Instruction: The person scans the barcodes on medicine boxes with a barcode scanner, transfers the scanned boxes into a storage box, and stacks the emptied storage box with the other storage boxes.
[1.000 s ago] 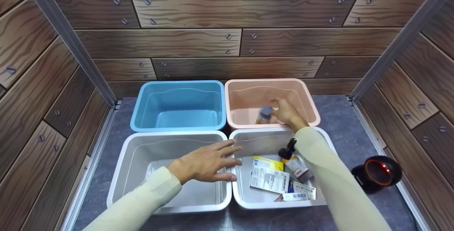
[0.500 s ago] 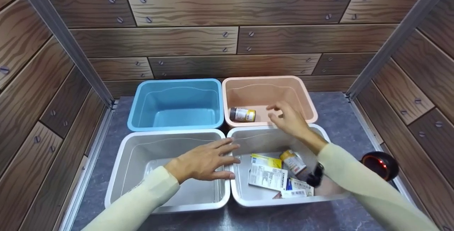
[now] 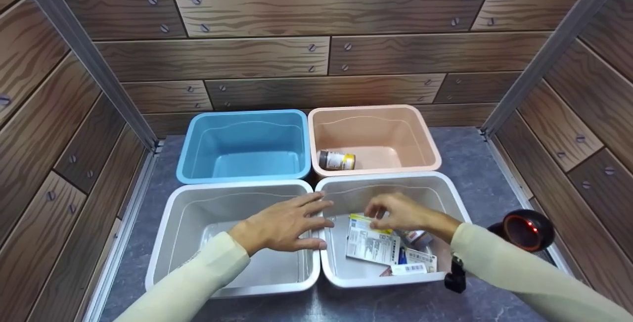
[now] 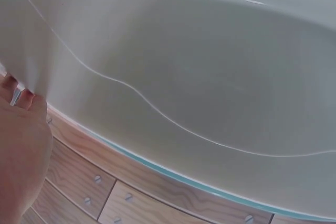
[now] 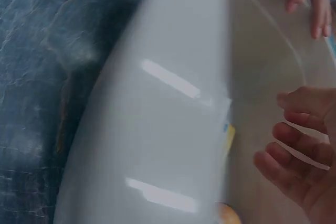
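My left hand (image 3: 284, 224) rests with straight fingers on the adjoining rims of the two grey bins. Above the contents of the right grey bin (image 3: 447, 183) hovers my right hand (image 3: 403, 212), its fingers loosely bent and nothing in them. Below it lie a yellow-and-white box (image 3: 371, 248), a bottle (image 3: 415, 238) partly hidden by the hand, and small labelled packs (image 3: 409, 268). A dark-capped bottle with a white and yellow label (image 3: 337, 160) lies on its side in the peach bin (image 3: 432, 149).
A blue bin (image 3: 183, 159) stands behind the left grey bin (image 3: 160, 243). On the right sits a black scanner-like device (image 3: 528, 230) with red lights. Wood-patterned walls (image 3: 277, 10) enclose the back and sides.
My right hand has let go of the dark-capped bottle in the peach bin, then moved back toward me over the right grey bin. The left hand stays put.
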The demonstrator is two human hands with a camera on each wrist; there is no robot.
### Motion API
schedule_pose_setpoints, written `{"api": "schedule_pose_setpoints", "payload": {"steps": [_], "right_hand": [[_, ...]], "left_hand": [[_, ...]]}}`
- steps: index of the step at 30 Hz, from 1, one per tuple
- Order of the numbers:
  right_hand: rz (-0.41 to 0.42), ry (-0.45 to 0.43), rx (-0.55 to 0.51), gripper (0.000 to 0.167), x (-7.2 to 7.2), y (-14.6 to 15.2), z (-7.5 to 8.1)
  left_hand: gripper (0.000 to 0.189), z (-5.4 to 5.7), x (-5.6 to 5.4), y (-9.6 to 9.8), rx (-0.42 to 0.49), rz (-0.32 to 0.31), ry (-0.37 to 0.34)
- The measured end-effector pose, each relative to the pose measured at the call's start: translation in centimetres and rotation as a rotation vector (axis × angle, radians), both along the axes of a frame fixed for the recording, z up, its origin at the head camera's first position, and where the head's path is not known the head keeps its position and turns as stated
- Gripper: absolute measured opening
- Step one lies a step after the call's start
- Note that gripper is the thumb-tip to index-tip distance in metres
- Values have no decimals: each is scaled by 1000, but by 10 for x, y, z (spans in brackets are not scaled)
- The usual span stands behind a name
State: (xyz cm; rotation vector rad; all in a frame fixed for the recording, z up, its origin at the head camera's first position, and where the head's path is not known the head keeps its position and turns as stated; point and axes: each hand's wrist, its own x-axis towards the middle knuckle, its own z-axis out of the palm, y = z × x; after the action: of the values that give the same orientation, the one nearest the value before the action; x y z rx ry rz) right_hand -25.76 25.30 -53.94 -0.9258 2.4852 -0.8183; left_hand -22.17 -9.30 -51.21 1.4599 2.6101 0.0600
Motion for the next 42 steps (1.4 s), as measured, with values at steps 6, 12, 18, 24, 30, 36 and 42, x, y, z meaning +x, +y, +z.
{"api": "schedule_pose_setpoints", "payload": {"steps": [6, 12, 18, 24, 30, 36, 42], "right_hand": [[21, -21, 98, 41, 4, -1, -18], [4, -109, 232, 47, 13, 5, -28], [14, -134, 236, 33, 18, 9, -33], [31, -92, 196, 27, 16, 6, -25], [11, -27, 78, 26, 15, 5, -2], [0, 129, -26, 28, 16, 13, 25], [-72, 138, -86, 30, 25, 23, 45]], "left_hand": [[66, 0, 0, 2, -4, 8, -6], [66, 2, 1, 2, -13, 3, 2], [65, 2, 2, 3, -5, -7, 2], [64, 2, 2, 3, -4, -9, 12], [64, 2, 2, 2, -4, -2, 5], [63, 2, 2, 1, 11, -3, -6], [63, 3, 2, 0, 15, -1, -7]]}}
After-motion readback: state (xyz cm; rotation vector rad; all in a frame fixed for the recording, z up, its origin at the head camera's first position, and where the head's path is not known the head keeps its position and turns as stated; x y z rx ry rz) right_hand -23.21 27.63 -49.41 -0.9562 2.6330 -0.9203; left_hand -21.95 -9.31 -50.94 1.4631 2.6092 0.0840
